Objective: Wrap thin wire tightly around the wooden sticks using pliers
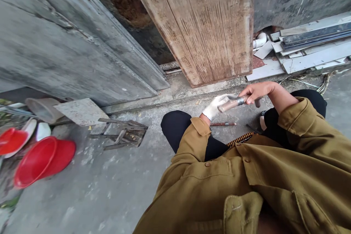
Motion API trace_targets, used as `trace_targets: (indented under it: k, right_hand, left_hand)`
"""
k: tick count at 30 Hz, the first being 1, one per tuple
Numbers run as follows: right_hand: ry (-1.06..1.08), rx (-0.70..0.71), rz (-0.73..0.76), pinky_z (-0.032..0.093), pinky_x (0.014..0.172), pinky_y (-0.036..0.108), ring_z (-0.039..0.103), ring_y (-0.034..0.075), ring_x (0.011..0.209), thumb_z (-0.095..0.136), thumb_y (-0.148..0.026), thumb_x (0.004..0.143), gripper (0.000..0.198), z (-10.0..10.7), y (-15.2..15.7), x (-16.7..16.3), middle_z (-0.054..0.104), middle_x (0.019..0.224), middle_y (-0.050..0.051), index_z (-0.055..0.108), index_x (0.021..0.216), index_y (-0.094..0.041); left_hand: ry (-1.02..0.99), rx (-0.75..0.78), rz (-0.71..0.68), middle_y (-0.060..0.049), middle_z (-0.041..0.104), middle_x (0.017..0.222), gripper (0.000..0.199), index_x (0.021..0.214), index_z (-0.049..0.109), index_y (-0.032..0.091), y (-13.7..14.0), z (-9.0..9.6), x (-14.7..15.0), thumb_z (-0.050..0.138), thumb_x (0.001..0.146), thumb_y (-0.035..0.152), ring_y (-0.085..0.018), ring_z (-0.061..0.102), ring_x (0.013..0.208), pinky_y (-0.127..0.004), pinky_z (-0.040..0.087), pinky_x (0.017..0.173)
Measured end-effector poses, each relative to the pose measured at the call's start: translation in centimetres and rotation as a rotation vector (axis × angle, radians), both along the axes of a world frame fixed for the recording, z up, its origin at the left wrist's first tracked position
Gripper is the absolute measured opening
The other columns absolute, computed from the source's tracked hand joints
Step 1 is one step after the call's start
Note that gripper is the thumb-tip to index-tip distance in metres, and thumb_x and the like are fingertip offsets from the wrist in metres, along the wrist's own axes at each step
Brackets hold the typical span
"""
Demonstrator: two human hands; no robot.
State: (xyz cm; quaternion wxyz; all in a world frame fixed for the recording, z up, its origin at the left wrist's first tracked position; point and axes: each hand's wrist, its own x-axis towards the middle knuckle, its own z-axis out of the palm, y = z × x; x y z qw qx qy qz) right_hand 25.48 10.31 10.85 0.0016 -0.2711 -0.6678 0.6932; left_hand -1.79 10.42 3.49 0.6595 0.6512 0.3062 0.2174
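In front of my knees, my left hand point(217, 106), in a white glove, is closed at the near end of a rounded brownish handle point(229, 105) with a grey metal collar. My bare right hand point(257, 92) grips this tool around the collar, thumb and fingers closed. A darker end of something shows below my right palm; my fingers hide the middle, so the tool's kind is unclear. Under the hands, a thin reddish-brown rod point(223, 124) with a grey band lies on the concrete. A dark, slim curved piece point(253, 128) lies close to my foot.
A plank door point(203, 25) leans against the wall ahead, with larger grey boards point(82, 44) to its left. Stacked white strips point(315, 56) lie at right. A small wooden stool point(126, 133), a red bucket point(41, 161) and a grey bucket point(45, 109) are at left.
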Motion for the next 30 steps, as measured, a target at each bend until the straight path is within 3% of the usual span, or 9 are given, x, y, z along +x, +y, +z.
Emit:
trace_targets:
  k: [6,10,12,15,18,20,22,25,30]
  right_hand:
    - [0.174,0.125,-0.584,0.044,0.063,0.026,0.05,0.011,0.066,0.084,-0.061,0.081,0.05,0.6,0.4,1.7,0.058,0.076,0.0,0.059,0.085,-0.018]
    - [-0.248,0.283,-0.901,0.048,0.068,0.03,0.055,0.016,0.07,0.067,-0.045,0.096,0.028,-0.8,1.3,0.7,0.061,0.079,0.006,0.058,0.09,-0.02]
    - [-0.629,0.453,-0.783,0.05,0.077,0.034,0.063,0.022,0.083,0.067,-0.035,0.096,0.018,-1.6,1.5,-0.2,0.068,0.089,0.011,0.065,0.097,-0.017]
    - [-0.914,0.586,-0.335,0.048,0.082,0.036,0.067,0.028,0.095,0.074,-0.027,0.088,0.012,-2.8,0.9,-2.0,0.071,0.097,0.014,0.071,0.092,-0.017]
    - [-0.78,0.307,0.114,0.045,0.071,0.032,0.061,0.019,0.072,0.078,-0.022,0.08,0.011,-3.6,0.1,-3.4,0.065,0.075,0.004,0.069,0.085,-0.018]
    - [-0.572,0.056,0.263,0.043,0.065,0.028,0.054,0.014,0.063,0.082,-0.028,0.076,0.021,-3.4,-0.3,-3.6,0.06,0.067,-0.002,0.068,0.087,-0.016]
    - [-0.354,-0.073,0.261,0.044,0.064,0.026,0.054,0.012,0.064,0.088,-0.04,0.071,0.039,-2.5,-0.3,-2.9,0.062,0.07,-0.003,0.07,0.093,-0.014]
    - [-0.134,-0.063,0.07,0.043,0.06,0.023,0.055,0.011,0.067,0.093,-0.053,0.068,0.058,-0.6,-0.1,-0.9,0.063,0.076,-0.003,0.072,0.105,-0.013]
    - [0.213,0.072,-0.529,0.042,0.058,0.022,0.052,0.008,0.063,0.092,-0.056,0.074,0.05,0.4,0.3,1.4,0.059,0.072,-0.003,0.066,0.087,-0.016]
  left_hand:
    - [-0.123,-0.142,0.054,0.0,0.06,0.07,0.051,0.104,0.071,0.013,-0.8,-1.2,0.6,0.061,0.097,0.063,-0.011,0.055,0.062,-0.026,0.045,0.064]
    - [-0.013,-0.054,-0.092,0.003,0.052,0.064,0.045,0.1,0.071,0.013,-0.9,-1.2,0.8,0.06,0.098,0.056,-0.01,0.049,0.059,-0.024,0.039,0.06]
    - [0.054,-0.024,-0.183,0.003,0.052,0.064,0.041,0.097,0.071,0.013,-0.9,-1.0,0.8,0.059,0.098,0.052,-0.01,0.047,0.057,-0.024,0.037,0.058]
    - [0.119,0.037,-0.199,0.001,0.058,0.071,0.036,0.09,0.069,0.014,-0.5,-0.6,0.5,0.057,0.096,0.048,-0.009,0.046,0.058,-0.025,0.038,0.06]
    - [0.177,0.192,-0.104,-0.002,0.064,0.079,0.03,0.083,0.067,0.015,0.2,-0.3,-0.2,0.058,0.092,0.042,-0.011,0.052,0.069,-0.027,0.042,0.069]
    - [0.201,0.249,-0.049,-0.003,0.065,0.079,0.027,0.079,0.066,0.015,0.6,-0.2,-0.6,0.059,0.09,0.04,-0.013,0.055,0.074,-0.027,0.043,0.073]
    - [0.179,0.213,0.002,-0.003,0.066,0.081,0.028,0.082,0.067,0.015,0.7,-0.3,-0.8,0.06,0.091,0.04,-0.013,0.055,0.074,-0.027,0.044,0.072]
    - [0.063,0.098,0.035,-0.004,0.069,0.086,0.033,0.105,0.072,0.015,0.5,-0.8,-0.6,0.063,0.094,0.045,-0.013,0.057,0.07,-0.026,0.046,0.068]
    - [-0.087,-0.11,0.031,-0.001,0.061,0.071,0.043,0.107,0.071,0.013,-0.3,-1.7,0.4,0.058,0.1,0.054,-0.012,0.055,0.062,-0.025,0.046,0.064]
